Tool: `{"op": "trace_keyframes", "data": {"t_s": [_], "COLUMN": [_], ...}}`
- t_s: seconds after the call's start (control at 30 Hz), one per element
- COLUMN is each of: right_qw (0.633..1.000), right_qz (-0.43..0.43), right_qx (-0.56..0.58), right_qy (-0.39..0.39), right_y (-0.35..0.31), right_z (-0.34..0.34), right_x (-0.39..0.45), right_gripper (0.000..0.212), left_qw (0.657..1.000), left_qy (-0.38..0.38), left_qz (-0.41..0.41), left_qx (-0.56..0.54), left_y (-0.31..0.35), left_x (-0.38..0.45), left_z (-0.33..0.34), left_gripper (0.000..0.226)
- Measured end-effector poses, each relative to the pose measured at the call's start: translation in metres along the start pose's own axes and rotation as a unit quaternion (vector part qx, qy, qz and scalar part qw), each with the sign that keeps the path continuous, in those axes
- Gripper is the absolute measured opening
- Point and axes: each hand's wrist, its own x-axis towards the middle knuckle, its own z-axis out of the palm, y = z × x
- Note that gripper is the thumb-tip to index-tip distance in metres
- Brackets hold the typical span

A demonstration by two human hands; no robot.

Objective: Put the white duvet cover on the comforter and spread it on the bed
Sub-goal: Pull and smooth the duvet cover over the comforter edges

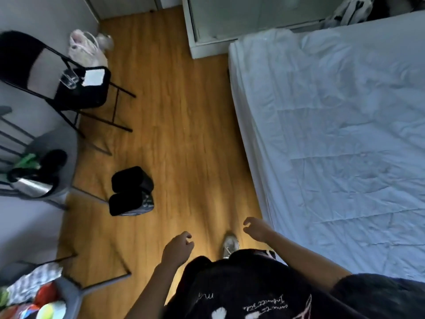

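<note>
Both hands hang empty over the floor [174, 139]: left hand [178, 248] loosely curled, right hand [256, 227] relaxed, just beside the bed [333, 134].

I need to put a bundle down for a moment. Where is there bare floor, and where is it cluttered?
Bare floor runs between the bed and the black folding chair, up to the cabinet. It is crowded on the left: the black slippers, the grey stool with a kettle, a white bag by the wall.
</note>
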Motion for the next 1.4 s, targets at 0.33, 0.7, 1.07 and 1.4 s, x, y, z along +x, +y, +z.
{"op": "trace_keyframes", "data": {"t_s": [0.33, 0.7, 1.07, 1.4], "right_qw": [0.998, 0.974, 0.968, 0.893], "right_qz": [0.024, 0.114, 0.12, 0.172], "right_qx": [0.034, 0.161, 0.195, 0.384], "right_qy": [0.047, 0.113, 0.099, 0.159], "right_y": [-0.115, -0.27, -0.353, -0.385], "right_z": [-0.157, -0.335, -0.502, -0.698], "right_x": [0.134, 0.281, 0.451, 0.588], "right_gripper": [0.036, 0.035, 0.034, 0.035], "left_qw": [1.0, 0.986, 0.969, 0.921], "left_qy": [-0.012, -0.058, -0.069, -0.064], "left_qz": [0.004, 0.113, 0.152, 0.206], "left_qx": [-0.025, 0.106, 0.18, 0.323], "left_y": [0.064, 0.17, 0.286, 0.48], "left_x": [0.187, 0.429, 0.63, 0.788], "left_z": [-0.171, -0.434, -0.598, -0.712], "left_gripper": [0.033, 0.035, 0.036, 0.033]}}
